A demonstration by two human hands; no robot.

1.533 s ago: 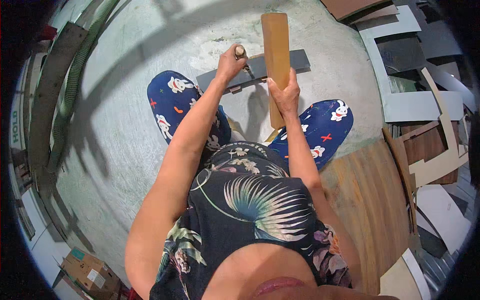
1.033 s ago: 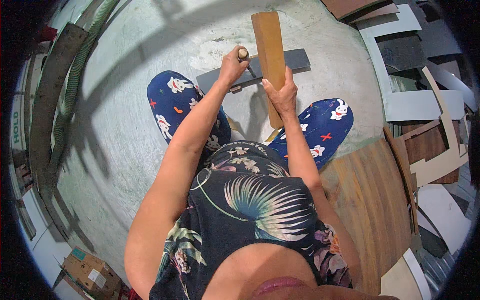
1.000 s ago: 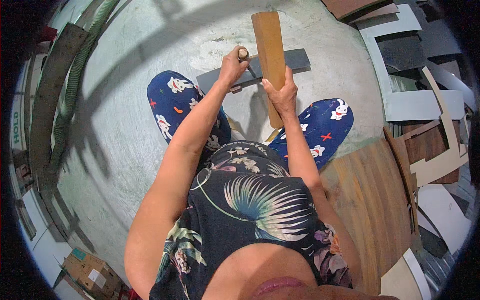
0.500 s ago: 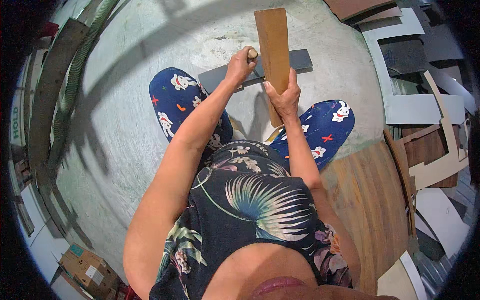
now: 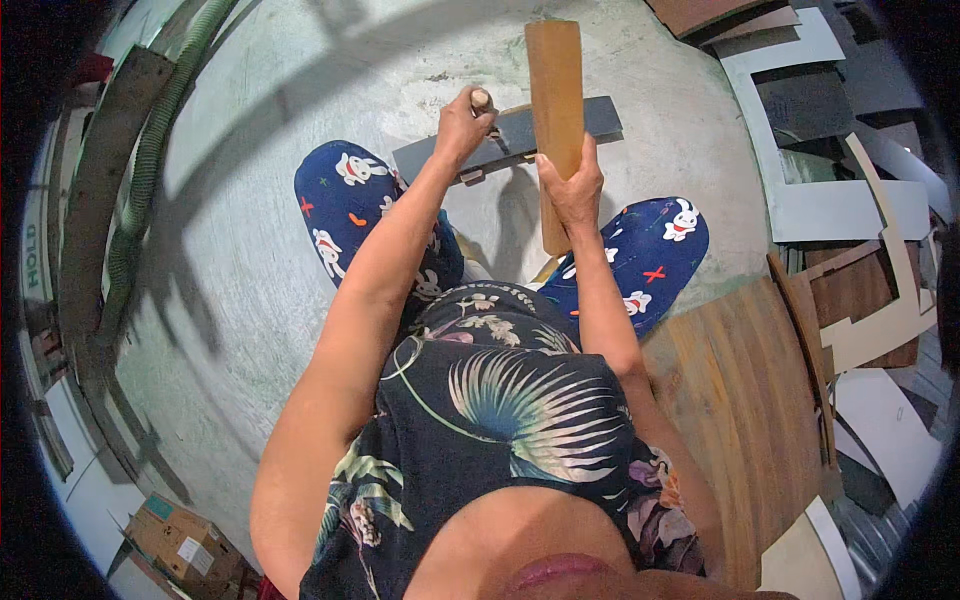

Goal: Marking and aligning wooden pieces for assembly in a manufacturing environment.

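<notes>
I sit on a concrete floor with my legs apart. My right hand (image 5: 572, 187) grips a long brown wooden board (image 5: 555, 95) and holds it upright between my knees. My left hand (image 5: 462, 120) is closed around a tool with a pale wooden handle (image 5: 482, 98), raised just left of the board. A dark grey flat panel (image 5: 520, 135) lies on the floor behind both hands. The tool's working end is hidden by my fist.
Grey and brown offcut sheets and frames (image 5: 830, 200) are piled at the right. A wood-grain sheet (image 5: 740, 400) lies by my right side. A green hose (image 5: 150, 150) curves along the left. Cardboard boxes (image 5: 185, 535) sit at lower left.
My left hand with the tool has risen slightly and moved closer to the board. The board has tilted a little while my right hand kept its grip.
</notes>
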